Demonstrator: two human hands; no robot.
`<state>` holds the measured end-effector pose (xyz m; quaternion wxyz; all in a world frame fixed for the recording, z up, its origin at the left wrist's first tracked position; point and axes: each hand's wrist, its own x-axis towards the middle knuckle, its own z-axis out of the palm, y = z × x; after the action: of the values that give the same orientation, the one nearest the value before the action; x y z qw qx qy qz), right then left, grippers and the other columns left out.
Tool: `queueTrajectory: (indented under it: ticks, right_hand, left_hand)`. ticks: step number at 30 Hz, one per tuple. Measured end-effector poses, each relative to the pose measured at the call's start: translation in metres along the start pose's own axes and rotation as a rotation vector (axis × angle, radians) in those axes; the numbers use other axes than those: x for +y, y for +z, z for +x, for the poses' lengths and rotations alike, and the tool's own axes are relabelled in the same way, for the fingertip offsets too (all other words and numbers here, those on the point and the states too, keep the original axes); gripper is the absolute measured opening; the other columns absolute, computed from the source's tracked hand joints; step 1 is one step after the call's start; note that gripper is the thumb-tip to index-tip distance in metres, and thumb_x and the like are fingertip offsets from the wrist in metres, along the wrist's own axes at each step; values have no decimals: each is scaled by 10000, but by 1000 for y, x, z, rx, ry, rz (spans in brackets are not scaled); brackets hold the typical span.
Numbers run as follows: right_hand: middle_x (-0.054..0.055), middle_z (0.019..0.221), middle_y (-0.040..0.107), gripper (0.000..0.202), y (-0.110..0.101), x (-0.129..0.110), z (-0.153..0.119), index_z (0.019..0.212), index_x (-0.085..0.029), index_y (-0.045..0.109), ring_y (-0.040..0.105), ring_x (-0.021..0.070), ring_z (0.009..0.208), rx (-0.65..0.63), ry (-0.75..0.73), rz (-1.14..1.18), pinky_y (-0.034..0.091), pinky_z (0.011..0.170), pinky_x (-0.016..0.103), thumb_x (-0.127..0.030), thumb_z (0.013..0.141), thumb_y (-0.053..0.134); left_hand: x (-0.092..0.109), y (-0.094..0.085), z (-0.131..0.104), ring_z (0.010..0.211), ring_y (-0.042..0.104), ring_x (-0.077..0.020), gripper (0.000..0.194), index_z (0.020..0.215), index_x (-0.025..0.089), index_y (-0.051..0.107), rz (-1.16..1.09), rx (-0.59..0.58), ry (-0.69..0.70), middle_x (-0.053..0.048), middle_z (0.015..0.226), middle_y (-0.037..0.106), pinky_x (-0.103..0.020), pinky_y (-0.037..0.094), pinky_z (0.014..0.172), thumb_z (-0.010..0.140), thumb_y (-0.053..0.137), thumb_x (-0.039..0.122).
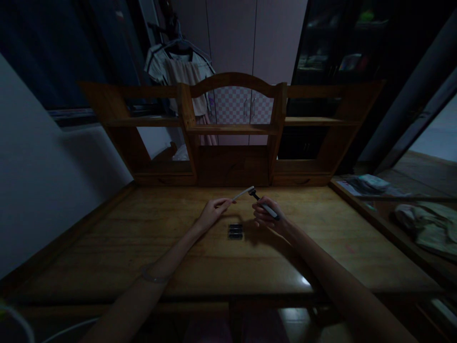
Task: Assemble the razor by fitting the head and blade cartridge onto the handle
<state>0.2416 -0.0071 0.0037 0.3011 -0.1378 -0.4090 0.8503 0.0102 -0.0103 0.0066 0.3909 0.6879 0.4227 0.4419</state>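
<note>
Above the middle of the desk, my right hand (267, 212) is wrapped round the handle of a razor (267, 209) with a grey-white handle and a dark head. My left hand (214, 212) pinches one end of a thin, pale, slightly bent strip (243, 193). The strip's far end meets the razor's head or lies right beside it; I cannot tell whether they touch. Below and between both hands, a small clear pack of dark razor cartridges (235, 231) lies flat on the wooden desk (171, 267).
A wooden shelf unit (232, 128) stands along the desk's back edge. Papers (371, 183) and a pale cloth bag (432, 224) lie on a lower surface to the right. Clothes (178, 66) hang behind the shelf, and a white wall (53, 176) borders the left side.
</note>
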Motion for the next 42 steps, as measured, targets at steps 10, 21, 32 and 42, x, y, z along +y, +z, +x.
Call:
queueTrajectory:
  ticks: [10, 21, 32, 42]
  right_hand:
    - [-93, 346, 319, 326, -4, 2, 0, 537, -220, 293, 246, 65, 259, 7, 9, 0, 499, 499, 254, -349, 819, 394]
    - [-86, 331, 351, 339, -3, 1, 0, 528, -216, 307, 281, 71, 255, 2, 9, -32, 511, 577, 282, -361, 826, 380]
    - [-91, 335, 333, 315, -2, 1, -1, 539, -221, 306, 272, 73, 249, 14, -5, -6, 505, 534, 269, -350, 812, 394]
    - [-87, 339, 319, 334, -2, 0, -1, 524, -219, 309, 274, 74, 255, 10, -5, -25, 512, 570, 286, -347, 824, 382]
  left_hand:
    - [1, 1, 1, 491, 298, -83, 490, 982, 95, 689, -17, -13, -42, 22, 521, 414, -210, 199, 447, 797, 514, 515]
    - [-2, 1, 0, 468, 277, -67, 488, 994, 120, 685, -90, -41, -52, 42, 526, 350, -207, 151, 432, 795, 516, 532]
    - [-9, 2, 4, 400, 231, -47, 535, 1011, 119, 674, -89, -52, -104, 67, 495, 287, -198, 122, 399, 782, 504, 572]
    - [-3, -1, 1, 419, 242, -53, 499, 1008, 112, 676, -89, -65, -96, 59, 490, 317, -209, 132, 410, 795, 516, 534]
